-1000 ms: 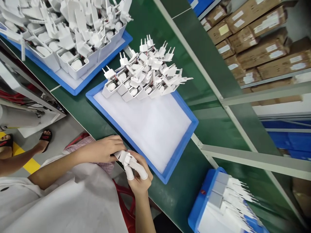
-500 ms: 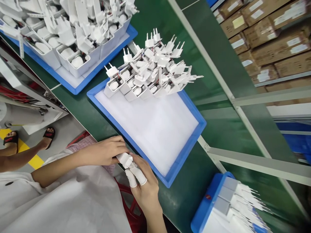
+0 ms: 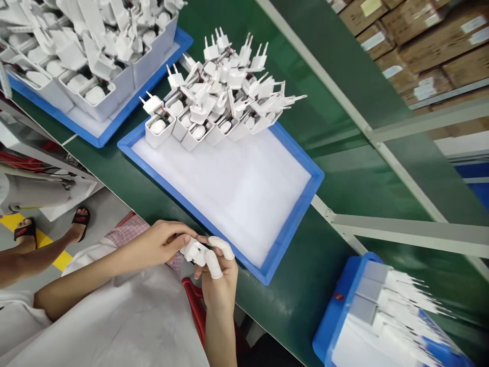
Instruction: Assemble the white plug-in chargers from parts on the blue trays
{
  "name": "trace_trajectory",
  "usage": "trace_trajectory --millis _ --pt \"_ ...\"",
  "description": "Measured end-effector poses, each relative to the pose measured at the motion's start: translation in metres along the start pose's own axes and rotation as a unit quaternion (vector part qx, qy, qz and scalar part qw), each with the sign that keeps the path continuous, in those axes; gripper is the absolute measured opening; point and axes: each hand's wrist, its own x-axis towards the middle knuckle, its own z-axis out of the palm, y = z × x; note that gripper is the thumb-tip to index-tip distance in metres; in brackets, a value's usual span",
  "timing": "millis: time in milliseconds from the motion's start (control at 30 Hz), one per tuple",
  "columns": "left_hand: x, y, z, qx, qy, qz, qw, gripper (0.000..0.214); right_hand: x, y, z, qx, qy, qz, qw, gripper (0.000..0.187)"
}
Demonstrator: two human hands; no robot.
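Observation:
A small white power adapter (image 3: 194, 252) is between my two hands at the near edge of the green bench. My left hand (image 3: 168, 242) is closed on one end of it, thumb on top. My right hand (image 3: 220, 275), with white finger cots on two fingers, grips the other end. The fingers cover part of the adapter, and its pins are not clearly visible. Just beyond my hands lies a blue-rimmed tray (image 3: 296, 219) with a white lining. At its far side stand several open white adapter housings (image 3: 198, 133) with pronged plug parts (image 3: 204, 99) sticking up.
A second blue tray (image 3: 100, 138) at the upper left holds more open housings. At the lower right a blue bin (image 3: 336, 306) is packed with white adapters. Cardboard boxes (image 3: 431, 61) sit behind the metal frame (image 3: 401, 234). Another person's sandalled feet (image 3: 81, 219) show at left.
The adapter has been turned in my hands. My left thumb now lies over it, and my right fingers have shifted from below it to its far end. The view has moved slightly.

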Motion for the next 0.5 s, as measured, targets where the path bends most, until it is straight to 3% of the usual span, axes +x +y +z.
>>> trace_trajectory --millis 100,167,267,333,500 --pt "-0.001 -0.003 0.003 -0.013 0.019 -0.008 1.0 0.029 0.001 0.0 0.003 -0.007 0.007 -0.004 1.0 0.02" --pt "-0.002 -0.003 0.005 -0.02 0.03 -0.011 0.999 0.032 0.0 -0.001 0.004 -0.097 0.002 -0.07 0.993 0.013" --pt "-0.002 -0.002 0.01 0.016 0.063 0.022 0.998 0.035 -0.002 0.006 0.005 -0.249 0.006 -0.26 0.933 0.019" --pt "-0.004 -0.002 0.014 0.067 0.102 0.058 0.991 0.032 -0.001 0.014 0.005 -0.281 0.002 -0.363 0.888 0.029" --pt "-0.002 -0.009 0.025 0.118 0.17 0.072 0.976 0.028 0.007 0.012 0.004 -0.315 0.006 -0.413 0.854 0.04"
